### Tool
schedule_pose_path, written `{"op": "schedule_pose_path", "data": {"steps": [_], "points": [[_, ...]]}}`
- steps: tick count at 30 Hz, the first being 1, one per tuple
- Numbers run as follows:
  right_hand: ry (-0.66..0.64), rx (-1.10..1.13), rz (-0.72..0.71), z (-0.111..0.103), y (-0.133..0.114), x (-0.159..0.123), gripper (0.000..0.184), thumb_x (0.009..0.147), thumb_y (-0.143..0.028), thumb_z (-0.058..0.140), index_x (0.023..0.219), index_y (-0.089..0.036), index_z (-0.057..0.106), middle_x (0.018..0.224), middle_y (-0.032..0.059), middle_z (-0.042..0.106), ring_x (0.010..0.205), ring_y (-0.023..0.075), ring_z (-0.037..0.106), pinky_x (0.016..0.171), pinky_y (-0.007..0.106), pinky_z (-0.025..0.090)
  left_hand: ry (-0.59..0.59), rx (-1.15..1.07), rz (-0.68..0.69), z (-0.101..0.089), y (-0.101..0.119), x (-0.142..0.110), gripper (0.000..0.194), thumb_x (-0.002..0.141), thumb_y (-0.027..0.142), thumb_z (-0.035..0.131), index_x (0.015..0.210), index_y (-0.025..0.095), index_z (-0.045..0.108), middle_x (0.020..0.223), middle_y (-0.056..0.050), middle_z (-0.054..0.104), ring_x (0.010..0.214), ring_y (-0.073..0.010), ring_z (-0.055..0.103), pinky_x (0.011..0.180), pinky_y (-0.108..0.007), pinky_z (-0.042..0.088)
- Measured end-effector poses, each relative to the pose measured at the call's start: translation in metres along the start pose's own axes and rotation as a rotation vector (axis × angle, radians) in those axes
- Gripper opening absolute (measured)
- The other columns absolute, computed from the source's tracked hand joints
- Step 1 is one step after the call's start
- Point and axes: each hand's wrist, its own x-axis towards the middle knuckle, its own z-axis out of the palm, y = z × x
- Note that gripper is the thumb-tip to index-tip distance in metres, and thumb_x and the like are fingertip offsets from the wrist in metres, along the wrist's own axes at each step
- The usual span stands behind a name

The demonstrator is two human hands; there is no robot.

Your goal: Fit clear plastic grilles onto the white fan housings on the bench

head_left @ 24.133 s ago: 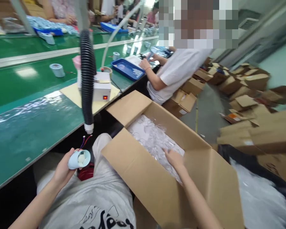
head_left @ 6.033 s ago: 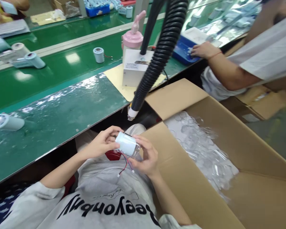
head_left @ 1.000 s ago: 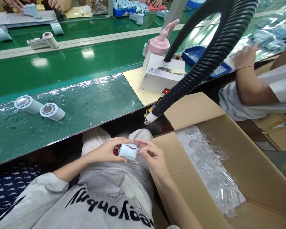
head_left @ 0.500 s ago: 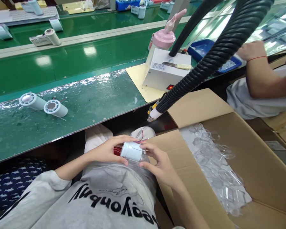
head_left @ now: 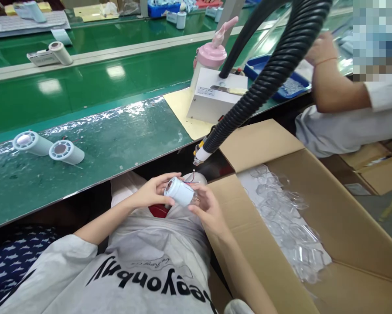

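Observation:
Above my lap I hold a light-blue cylindrical housing between both hands. A dark round disc shows in its tilted left end, and a clear plastic part sits at its right end. My left hand is closed on the left end, thumb below and fingers behind. Curled round the clear end is my right hand, its far fingers partly hidden. Thin coloured wires stick up behind the housing. Two similar light-blue housings, a left one and a right one, lie on the green bench.
Over my lap hangs a black corrugated hose with a metal nozzle, beside a white box-shaped device. To my right an open carton holds several clear plastic parts. A co-worker's arm is beyond, near a blue tray.
The housing has tilted, its left end rising and turning to show the dark disc. Both hands have moved slightly upward with it. The co-worker's arm has shifted, and my view has swung a little right.

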Motion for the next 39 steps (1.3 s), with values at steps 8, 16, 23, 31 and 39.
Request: {"op": "schedule_pose_path", "data": {"steps": [8, 16, 23, 31, 39], "points": [[0.269, 0.071, -0.072, -0.009, 0.049, 0.045, 0.062, 0.069, -0.059, 0.081, 0.111, -0.025, 0.052, 0.116, 0.0105, 0.066, 0.107, 0.0256, 0.065, 0.096, 0.041, 0.053, 0.107, -0.106, -0.006, -0.011, -0.013, 0.08, 0.077, 0.054, 0.035, 0.097, 0.122, 0.013, 0.069, 0.123, -0.016, 0.072, 0.115, -0.0279, 0.066, 0.106, -0.041, 0.044], [0.239, 0.072, -0.054, -0.02, 0.045, 0.068, 0.068, 0.065, -0.064, 0.081, 0.112, -0.025, 0.05, 0.116, 0.0129, 0.067, 0.109, 0.0285, 0.066, 0.095, 0.044, 0.054, 0.109, -0.058, 0.013, -0.017, -0.006, 0.094, 0.077, 0.058, 0.039, 0.095, 0.123, 0.011, 0.065, 0.12, -0.015, 0.072, 0.114, -0.0254, 0.066, 0.108, -0.041, 0.043], [0.067, 0.002, -0.046, -0.019, 0.031, 0.046, 0.059, 0.064, -0.054, 0.089, 0.105, -0.024, 0.059, 0.124, 0.0128, 0.067, 0.115, 0.0289, 0.066, 0.093, 0.044, 0.058, 0.049, 0.04, -0.029, -0.022, -0.002, 0.049, 0.079, 0.055, 0.023, 0.096, 0.125, 0.017, 0.062, 0.139, -0.018, 0.061, 0.115, -0.0255, 0.066, 0.097, -0.037, 0.052], [-0.158, -0.383, -0.154, -0.014, -0.01, 0.005, 0.043, 0.081, -0.045, 0.08, 0.116, -0.024, 0.065, 0.122, 0.0109, 0.07, 0.122, 0.0298, 0.065, 0.098, 0.046, 0.06, -0.17, 0.384, 0.103, -0.009, 0.018, -0.003, 0.075, 0.072, 0.033, 0.088, 0.14, 0.025, 0.059, 0.144, -0.016, 0.059, 0.127, -0.03, 0.061, 0.103, -0.042, 0.052], [-0.18, -0.26, -0.01, -0.002, -0.04, -0.001, 0.047, 0.081, -0.053, 0.079, 0.117, -0.026, 0.063, 0.123, 0.0095, 0.068, 0.106, 0.0251, 0.071, 0.085, 0.036, 0.064, -0.206, 0.595, 0.364, -0.005, 0.031, -0.019, 0.077, 0.076, 0.03, 0.085, 0.146, 0.031, 0.053, 0.148, -0.014, 0.057, 0.137, -0.0307, 0.054, 0.115, -0.048, 0.042]]}}
